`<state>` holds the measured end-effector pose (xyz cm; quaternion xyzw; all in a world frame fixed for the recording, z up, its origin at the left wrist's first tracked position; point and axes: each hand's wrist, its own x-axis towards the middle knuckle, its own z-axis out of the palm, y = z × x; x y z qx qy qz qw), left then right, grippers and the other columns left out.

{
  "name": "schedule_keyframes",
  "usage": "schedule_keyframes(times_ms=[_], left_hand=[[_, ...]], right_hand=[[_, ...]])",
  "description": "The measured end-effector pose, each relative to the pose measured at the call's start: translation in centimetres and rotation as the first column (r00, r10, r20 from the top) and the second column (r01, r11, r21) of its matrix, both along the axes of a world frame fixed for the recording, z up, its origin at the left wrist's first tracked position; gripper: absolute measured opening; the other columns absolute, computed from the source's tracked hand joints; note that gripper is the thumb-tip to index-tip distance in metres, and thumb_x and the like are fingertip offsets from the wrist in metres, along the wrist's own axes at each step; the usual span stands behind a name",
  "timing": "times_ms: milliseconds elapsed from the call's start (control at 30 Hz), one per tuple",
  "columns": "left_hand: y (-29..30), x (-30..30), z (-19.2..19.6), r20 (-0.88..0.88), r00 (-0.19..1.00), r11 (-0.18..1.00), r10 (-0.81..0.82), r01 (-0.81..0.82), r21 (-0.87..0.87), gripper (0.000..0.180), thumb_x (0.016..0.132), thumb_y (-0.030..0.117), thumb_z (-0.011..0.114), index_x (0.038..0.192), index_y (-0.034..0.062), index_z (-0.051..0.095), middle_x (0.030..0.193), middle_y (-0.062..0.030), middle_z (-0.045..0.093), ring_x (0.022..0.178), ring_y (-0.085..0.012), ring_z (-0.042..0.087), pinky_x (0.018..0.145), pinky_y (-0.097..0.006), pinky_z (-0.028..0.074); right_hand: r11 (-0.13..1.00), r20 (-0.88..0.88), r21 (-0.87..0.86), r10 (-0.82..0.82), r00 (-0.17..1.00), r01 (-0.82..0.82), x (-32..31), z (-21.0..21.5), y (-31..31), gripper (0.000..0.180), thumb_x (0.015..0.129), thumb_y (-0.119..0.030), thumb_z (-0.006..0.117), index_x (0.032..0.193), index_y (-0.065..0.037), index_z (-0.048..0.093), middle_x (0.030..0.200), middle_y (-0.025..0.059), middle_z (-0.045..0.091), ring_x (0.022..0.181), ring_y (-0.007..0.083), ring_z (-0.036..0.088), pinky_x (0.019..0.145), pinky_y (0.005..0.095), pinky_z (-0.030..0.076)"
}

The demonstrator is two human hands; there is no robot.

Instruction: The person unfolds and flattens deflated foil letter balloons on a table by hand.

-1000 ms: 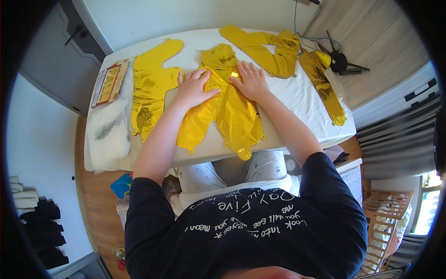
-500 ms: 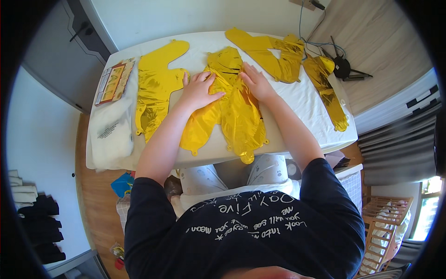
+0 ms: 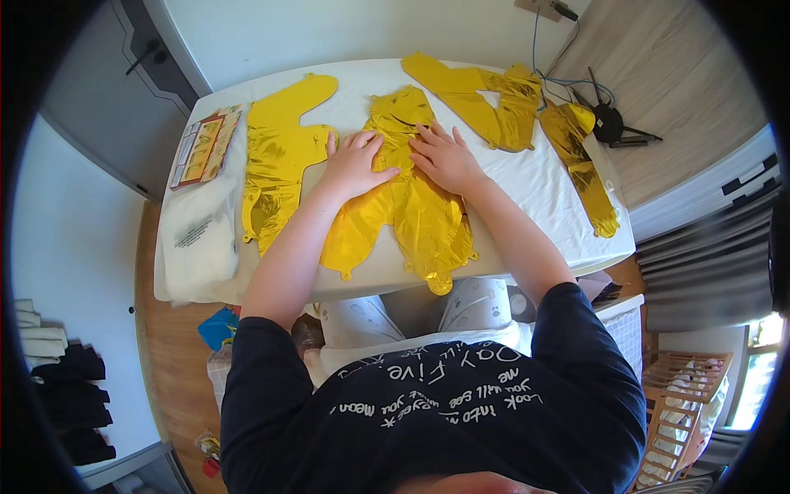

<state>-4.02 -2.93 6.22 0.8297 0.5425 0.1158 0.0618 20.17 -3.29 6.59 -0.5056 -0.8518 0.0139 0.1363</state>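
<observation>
Pressing flat on the middle gold foil balloon point(image 3: 403, 198), the left hand point(image 3: 355, 163) and right hand point(image 3: 444, 156) lie side by side, fingers spread, at the white worktop's point(image 3: 535, 185) centre, another gold balloon point(image 3: 278, 156) lying left.

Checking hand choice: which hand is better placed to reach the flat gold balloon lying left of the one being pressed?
Left. The left hand rests on the middle balloon right beside the flat balloon. The right hand sits farther off and would have to cross over.
</observation>
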Motion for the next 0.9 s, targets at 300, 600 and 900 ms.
schedule_keyframes(times_ms=[300, 600, 900], left_hand=[[0.0, 0.1, 0.5, -0.029, 0.999, 1.000, 0.013, -0.013, -0.014, 0.089, 0.089, 0.069, 0.061, 0.155, 0.0105, 0.046, 0.160, -0.0078, 0.041, 0.151, -0.0234, 0.032, 0.124, -0.061, 0.001], [-0.1, 0.0, 0.4, -0.021, 1.000, 1.000, 0.013, -0.013, 0.005, 0.090, 0.089, 0.069, 0.061, 0.154, 0.0097, 0.046, 0.159, -0.0087, 0.042, 0.151, -0.0239, 0.032, 0.124, -0.062, 0.001], [0.3, -0.1, 0.2, -0.034, 0.999, 1.000, 0.013, -0.012, 0.029, 0.089, 0.089, 0.069, 0.061, 0.154, 0.0102, 0.046, 0.160, -0.0076, 0.041, 0.151, -0.0223, 0.032, 0.124, -0.061, 0.001]], right_hand=[[0.998, -0.154, -0.023, 0.049, 0.987, -0.053, 0.5, -0.9, 1.3, 0.055, 0.107, -0.044, 0.045, 0.151, -0.012, 0.049, 0.161, 0.0130, 0.042, 0.152, 0.0363, 0.032, 0.124, 0.0560, 0.021], [0.983, -0.159, -0.009, -0.181, 0.971, 0.182, 1.2, -1.8, 4.3, 0.052, 0.109, -0.035, 0.040, 0.152, -0.005, 0.045, 0.160, 0.0151, 0.044, 0.149, 0.0375, 0.037, 0.121, 0.0561, 0.029], [0.980, -0.059, 0.003, -0.198, 0.978, 0.198, 0.6, -1.4, 3.9, 0.057, 0.108, -0.040, 0.042, 0.155, -0.009, 0.042, 0.165, 0.0105, 0.037, 0.153, 0.0350, 0.030, 0.124, 0.0567, 0.021]])
